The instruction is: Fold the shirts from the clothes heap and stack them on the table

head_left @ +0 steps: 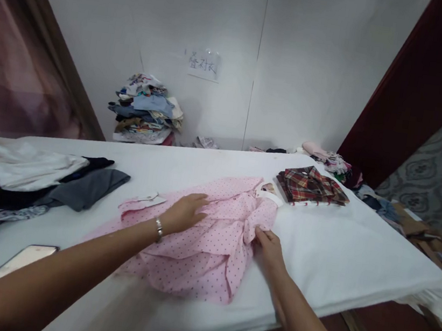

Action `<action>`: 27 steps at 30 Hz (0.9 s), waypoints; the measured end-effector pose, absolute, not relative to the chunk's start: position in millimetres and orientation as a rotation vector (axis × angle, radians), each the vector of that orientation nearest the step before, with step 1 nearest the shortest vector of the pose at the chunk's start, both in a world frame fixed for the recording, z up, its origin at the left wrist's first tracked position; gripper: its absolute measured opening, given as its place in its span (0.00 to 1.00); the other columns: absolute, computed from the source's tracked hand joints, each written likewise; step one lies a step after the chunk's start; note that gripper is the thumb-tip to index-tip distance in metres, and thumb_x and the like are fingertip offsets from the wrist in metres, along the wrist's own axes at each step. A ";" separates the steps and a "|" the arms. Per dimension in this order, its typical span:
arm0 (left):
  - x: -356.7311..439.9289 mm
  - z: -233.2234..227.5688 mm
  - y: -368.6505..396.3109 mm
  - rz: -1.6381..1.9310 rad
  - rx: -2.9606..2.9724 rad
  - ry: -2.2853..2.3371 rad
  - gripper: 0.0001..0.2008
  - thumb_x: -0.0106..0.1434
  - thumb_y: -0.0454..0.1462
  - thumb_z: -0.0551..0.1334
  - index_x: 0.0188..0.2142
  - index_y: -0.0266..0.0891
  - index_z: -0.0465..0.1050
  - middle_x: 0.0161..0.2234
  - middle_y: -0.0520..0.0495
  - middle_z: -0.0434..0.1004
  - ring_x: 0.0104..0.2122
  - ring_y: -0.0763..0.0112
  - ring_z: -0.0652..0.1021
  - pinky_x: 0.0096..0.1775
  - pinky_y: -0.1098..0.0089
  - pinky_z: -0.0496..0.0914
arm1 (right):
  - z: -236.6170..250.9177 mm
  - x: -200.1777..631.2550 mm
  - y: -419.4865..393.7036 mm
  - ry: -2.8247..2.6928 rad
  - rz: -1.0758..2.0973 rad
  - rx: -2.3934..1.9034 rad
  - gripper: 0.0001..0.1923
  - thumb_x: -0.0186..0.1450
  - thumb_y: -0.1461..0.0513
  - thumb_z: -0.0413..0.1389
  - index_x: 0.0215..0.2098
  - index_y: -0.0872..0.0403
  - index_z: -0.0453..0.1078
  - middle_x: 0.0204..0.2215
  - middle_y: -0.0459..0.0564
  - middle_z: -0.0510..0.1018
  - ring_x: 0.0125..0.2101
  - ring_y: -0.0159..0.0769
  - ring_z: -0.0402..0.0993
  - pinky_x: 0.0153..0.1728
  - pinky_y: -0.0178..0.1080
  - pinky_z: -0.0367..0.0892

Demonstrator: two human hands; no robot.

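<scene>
A pink dotted shirt (pixel 212 235) lies rumpled on the white-covered table, its white collar (pixel 272 195) toward the far right and a white cuff (pixel 152 198) at the left. My left hand (pixel 185 213) rests on the upper middle of the shirt, fingers stretched out and apart, a silvery bracelet at the wrist. At the shirt's right edge, my right hand (pixel 270 246) pinches the cloth between thumb and fingers. Just beyond the collar sits a folded plaid shirt (pixel 311 185) in red and brown, with white cloth showing under it.
Loose clothes, among them a white garment (pixel 29 165) and a dark grey one (pixel 87 188), cover the table's left end. A phone (pixel 15 263) lies near my left forearm. A tall clothes pile (pixel 147 109) stands against the wall under a paper sign (pixel 204 64). Cardboard (pixel 439 243) lies at right.
</scene>
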State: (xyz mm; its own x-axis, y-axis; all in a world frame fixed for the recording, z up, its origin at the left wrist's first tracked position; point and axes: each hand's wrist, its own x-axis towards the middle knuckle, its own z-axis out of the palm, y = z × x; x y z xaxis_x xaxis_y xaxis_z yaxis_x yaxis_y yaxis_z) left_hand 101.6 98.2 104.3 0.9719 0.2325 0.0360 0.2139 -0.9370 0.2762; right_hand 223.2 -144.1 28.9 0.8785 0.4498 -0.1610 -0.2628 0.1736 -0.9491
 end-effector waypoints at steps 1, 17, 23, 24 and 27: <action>89.2 97.6 110.9 0.101 2.909 0.438 0.25 0.63 0.46 0.53 0.56 0.41 0.66 0.62 0.42 0.61 0.60 0.59 0.62 0.60 0.58 0.57 | 28.0 223.5 -144.4 -0.175 0.513 -1.282 0.19 0.49 0.49 0.65 0.18 0.53 0.67 0.16 0.44 0.69 0.21 0.33 0.64 0.23 0.37 0.59; 112.4 196.6 227.0 0.477 2.795 1.215 0.25 0.70 0.43 0.43 0.45 0.23 0.70 0.47 0.33 0.73 0.49 0.54 0.72 0.45 0.58 0.66 | 22.5 222.5 -142.5 -0.437 0.443 -1.285 0.42 0.54 0.55 0.64 0.64 0.49 0.55 0.52 0.52 0.74 0.50 0.45 0.71 0.52 0.48 0.66; 134.3 177.9 219.0 0.621 2.737 0.972 0.23 0.67 0.42 0.51 0.56 0.27 0.63 0.61 0.36 0.62 0.59 0.62 0.65 0.57 0.65 0.60 | 26.9 222.2 -144.4 -0.408 0.468 -1.249 0.47 0.53 0.56 0.65 0.66 0.48 0.50 0.53 0.53 0.73 0.50 0.44 0.72 0.51 0.47 0.67; 130.4 163.6 208.1 0.591 2.747 0.883 0.22 0.66 0.42 0.53 0.55 0.30 0.65 0.60 0.39 0.63 0.59 0.63 0.64 0.58 0.66 0.59 | 27.4 221.9 -144.8 -0.404 0.493 -1.238 0.48 0.53 0.56 0.66 0.66 0.48 0.48 0.53 0.53 0.73 0.49 0.45 0.73 0.50 0.48 0.68; 97.3 122.8 173.4 0.454 2.735 0.577 0.20 0.65 0.45 0.53 0.51 0.39 0.72 0.58 0.44 0.67 0.58 0.62 0.66 0.57 0.61 0.62 | 29.1 220.6 -145.5 -0.386 0.561 -1.198 0.52 0.51 0.58 0.67 0.67 0.47 0.46 0.51 0.53 0.75 0.47 0.46 0.74 0.48 0.49 0.69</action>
